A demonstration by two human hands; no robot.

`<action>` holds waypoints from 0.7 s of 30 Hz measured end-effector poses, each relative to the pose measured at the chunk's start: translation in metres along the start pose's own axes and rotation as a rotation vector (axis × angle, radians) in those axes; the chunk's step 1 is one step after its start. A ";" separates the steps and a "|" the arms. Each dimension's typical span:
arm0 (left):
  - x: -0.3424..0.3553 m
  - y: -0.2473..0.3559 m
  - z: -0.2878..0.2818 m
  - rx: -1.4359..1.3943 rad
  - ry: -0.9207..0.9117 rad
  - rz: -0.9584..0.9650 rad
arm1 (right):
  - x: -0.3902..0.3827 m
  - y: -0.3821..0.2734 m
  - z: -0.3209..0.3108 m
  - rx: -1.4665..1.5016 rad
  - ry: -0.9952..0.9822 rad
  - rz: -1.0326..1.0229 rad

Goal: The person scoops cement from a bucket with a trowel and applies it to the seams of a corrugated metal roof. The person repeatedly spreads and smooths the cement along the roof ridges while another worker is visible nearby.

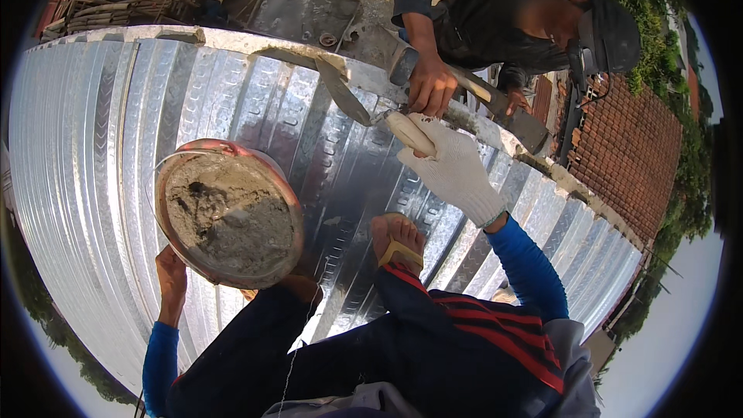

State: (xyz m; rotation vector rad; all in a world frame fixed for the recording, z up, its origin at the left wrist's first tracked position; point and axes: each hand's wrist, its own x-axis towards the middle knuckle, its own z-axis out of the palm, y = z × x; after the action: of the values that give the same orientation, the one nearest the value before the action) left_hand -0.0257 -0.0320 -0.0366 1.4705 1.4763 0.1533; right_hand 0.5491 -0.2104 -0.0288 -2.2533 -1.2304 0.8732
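Head view: at the far left, shiny metal sheet runs under you in long ridges, with small dents pressed into many of them. Behind it, at the top left, rough sticks lie in a messy pile. Your bare left hand is at the lower left side of the round, reddish bucket. The bucket hides some of your fingers, so I cannot tell if they grip it. Thick, lumpy gray mortar fills the bucket, and a thin wire handle bends around its left side. The bucket also covers most of your left foot. Past the sheet's edge sits a flat, gray mortar trough. Near the middle, your trowel lies over the rough wall top, its blade smeared gray. Your right hand, in a white knit glove, is wrapped around its smooth handle. Just beyond, a co-worker in dark clothes leans in, one bare hand close to your glove. That person's tool is partly covered and hard to make out. Farther right is a brown tile roof, then leafy trees, cut off by the round dark rim.
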 end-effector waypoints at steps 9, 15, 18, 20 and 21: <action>0.015 -0.047 -0.022 0.087 -0.054 -0.005 | -0.033 -0.020 0.028 0.132 -0.025 0.076; 0.029 -0.074 -0.038 0.240 0.001 -0.126 | -0.046 -0.019 0.028 0.373 0.030 -0.031; 0.029 -0.060 -0.029 0.009 -0.046 -0.130 | -0.044 -0.016 0.033 0.396 -0.053 0.079; 0.028 -0.052 -0.023 -0.063 -0.098 -0.024 | -0.040 -0.011 0.034 0.371 -0.114 0.122; 0.027 -0.047 -0.024 -0.121 -0.132 -0.087 | -0.038 -0.010 0.034 0.358 -0.130 0.115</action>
State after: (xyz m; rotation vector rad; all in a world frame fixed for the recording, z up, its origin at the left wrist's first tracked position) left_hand -0.0679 -0.0088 -0.0721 1.2931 1.3969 0.0894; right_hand 0.5037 -0.2359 -0.0347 -2.0183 -0.9163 1.1954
